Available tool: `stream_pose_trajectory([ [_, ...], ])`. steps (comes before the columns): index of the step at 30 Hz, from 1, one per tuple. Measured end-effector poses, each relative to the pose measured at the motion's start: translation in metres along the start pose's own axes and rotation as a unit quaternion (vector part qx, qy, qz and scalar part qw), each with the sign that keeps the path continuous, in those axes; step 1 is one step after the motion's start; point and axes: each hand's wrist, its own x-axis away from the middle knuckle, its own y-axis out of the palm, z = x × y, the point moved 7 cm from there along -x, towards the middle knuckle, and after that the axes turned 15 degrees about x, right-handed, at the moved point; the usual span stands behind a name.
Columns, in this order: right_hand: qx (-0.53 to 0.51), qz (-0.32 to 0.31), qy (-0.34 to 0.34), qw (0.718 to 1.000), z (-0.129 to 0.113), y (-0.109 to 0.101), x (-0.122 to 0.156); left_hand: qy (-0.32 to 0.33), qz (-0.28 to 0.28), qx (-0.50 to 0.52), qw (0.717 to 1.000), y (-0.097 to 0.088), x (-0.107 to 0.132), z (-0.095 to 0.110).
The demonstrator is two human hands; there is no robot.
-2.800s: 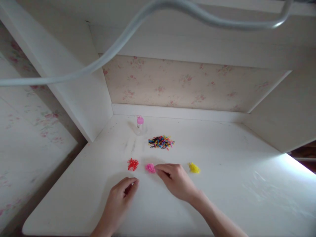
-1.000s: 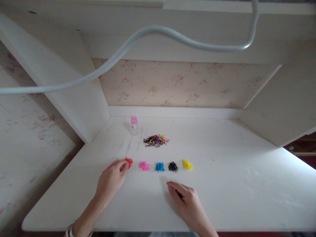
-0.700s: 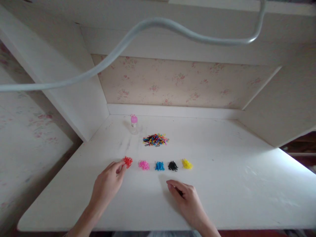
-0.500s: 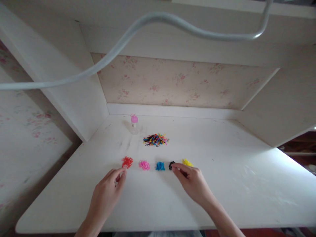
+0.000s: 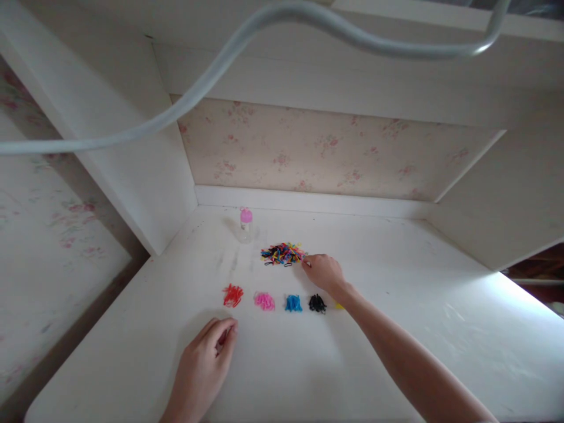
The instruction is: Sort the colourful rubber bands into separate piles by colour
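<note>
My right hand [image 5: 324, 272] reaches to the right edge of a mixed heap of small coloured rubber bands [image 5: 282, 253]. Its fingers are pinched there, and what lies between the tips is too small to make out. My left hand [image 5: 205, 354] rests low on the desk, closed, with thumb and fingertips together and nothing showing in them. Just beyond it lies a pile of red bands [image 5: 232, 295]. To the right follow piles of pink bands [image 5: 265, 301], blue bands [image 5: 293, 303] and black bands [image 5: 317, 303]. Yellow bands [image 5: 339, 306] are mostly hidden behind my right wrist.
A clear small bottle [image 5: 245, 230] with a pink lid stands behind the heap, to its left. The white desk [image 5: 432, 329] is closed in by side panels and a low back ledge [image 5: 308, 200]. A pale cable [image 5: 194, 94] crosses the view above.
My right hand has moved from the black pile away from me to the mixed heap. My left hand has drawn back from the red pile toward me. The view has shifted slightly.
</note>
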Motion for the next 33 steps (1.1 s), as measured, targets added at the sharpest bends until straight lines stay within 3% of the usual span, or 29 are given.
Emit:
stream_pose_trajectory([
  [7, 0.015, 0.009, -0.001, 1.0, -0.001, -0.002, 0.003, -0.013, -0.005, 0.012, 1.0, 0.001, 0.001, -0.002],
  [13, 0.015, 0.031, 0.008, 0.999, 0.004, -0.018, 0.035, -0.036, -0.024, 0.024, 0.999, 0.003, 0.002, -0.005],
  [17, -0.042, 0.1, -0.032, 0.994, -0.02, -0.03, 0.077, -0.038, -0.036, 0.017, 0.998, 0.004, 0.001, -0.003],
  [22, -0.062, 0.158, -0.089, 0.982, -0.064, -0.023, 0.114, -0.038, -0.042, 0.003, 0.998, 0.005, 0.0, -0.001],
  [26, -0.026, 0.164, -0.097, 0.981, -0.084, -0.012, 0.116, -0.025, -0.035, -0.004, 0.999, 0.004, 0.0, 0.0],
  [33, 0.002, 0.129, -0.098, 0.987, -0.097, -0.003, 0.109, -0.019, -0.032, -0.011, 0.999, 0.005, 0.0, -0.001],
])
